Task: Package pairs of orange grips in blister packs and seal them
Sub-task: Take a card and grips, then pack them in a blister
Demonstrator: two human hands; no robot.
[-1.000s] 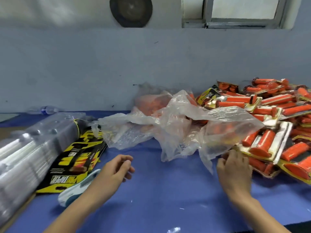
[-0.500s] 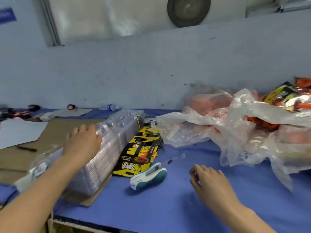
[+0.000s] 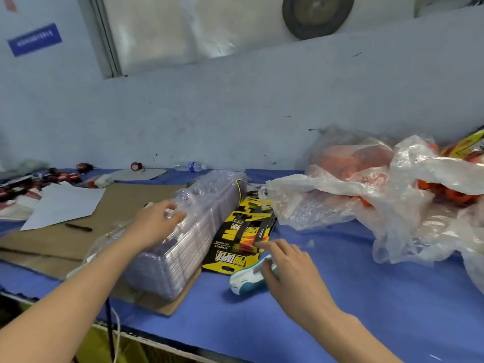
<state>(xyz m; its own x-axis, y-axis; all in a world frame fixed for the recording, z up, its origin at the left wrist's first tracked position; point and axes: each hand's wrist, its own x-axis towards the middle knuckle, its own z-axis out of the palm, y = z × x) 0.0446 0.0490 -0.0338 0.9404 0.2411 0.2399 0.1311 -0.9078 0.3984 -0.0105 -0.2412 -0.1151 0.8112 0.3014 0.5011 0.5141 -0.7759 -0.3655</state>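
While the left hand [image 3: 159, 218] is laid on the stack of clear blister shells [image 3: 183, 247], fingers bent over its top, whether a single shell is pinched cannot be told. The right hand [image 3: 290, 268] is held loosely spread and empty above the yellow cards [image 3: 241, 239] and a white-and-teal tool [image 3: 243, 282]. Fetching an empty pack is judged the step in hand; one shell must be separated next, then filled from the orange grips [image 3: 455, 196], bagged well apart on the right.

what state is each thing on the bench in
left hand, resting on the blister stack
right hand, open, index finger reaching the backing cards
blister stack, lying on its side on cardboard
backing cards, piled flat
teal tool, lying partly under the right hand
plastic bag, crumpled, orange grips inside
water bottle, lying on its side
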